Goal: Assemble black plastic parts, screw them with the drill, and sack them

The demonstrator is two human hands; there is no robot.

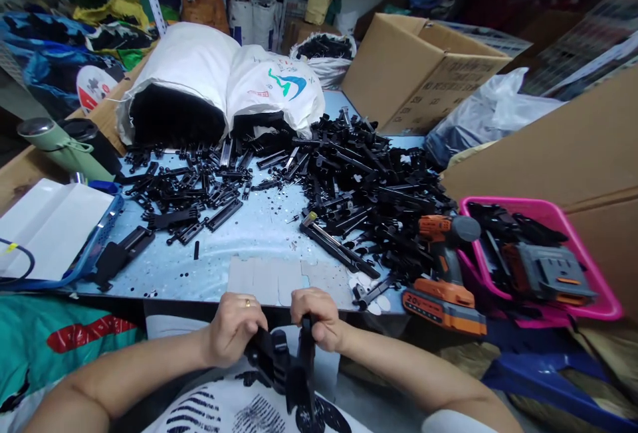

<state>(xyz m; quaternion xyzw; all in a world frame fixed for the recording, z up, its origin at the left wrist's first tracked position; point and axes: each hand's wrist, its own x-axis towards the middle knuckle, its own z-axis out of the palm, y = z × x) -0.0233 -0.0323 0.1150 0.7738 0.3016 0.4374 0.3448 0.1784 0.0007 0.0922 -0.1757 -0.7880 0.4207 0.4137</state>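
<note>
Near the table's front edge, my left hand (233, 328) is closed on one arm of a black jointed plastic part (294, 380). My right hand (319, 317) grips its other, upright arm. The part hangs in front of my shirt, and its two arms meet low down; its exact kind is unclear. Just beyond my hands lies a grey cardboard sheet (266, 277) on the blue tabletop (269, 234). A large heap of black plastic parts (369, 174) covers the right side, and a looser spread of black parts (199, 184) lies to the left.
An orange cordless drill (443, 273) stands at the right front edge, beside a pink basket (548, 204) holding tools. Two white sacks (184, 61) and a cardboard box (389, 74) stand behind. At left are a blue tray (117, 204) with papers and a green cup (74, 151).
</note>
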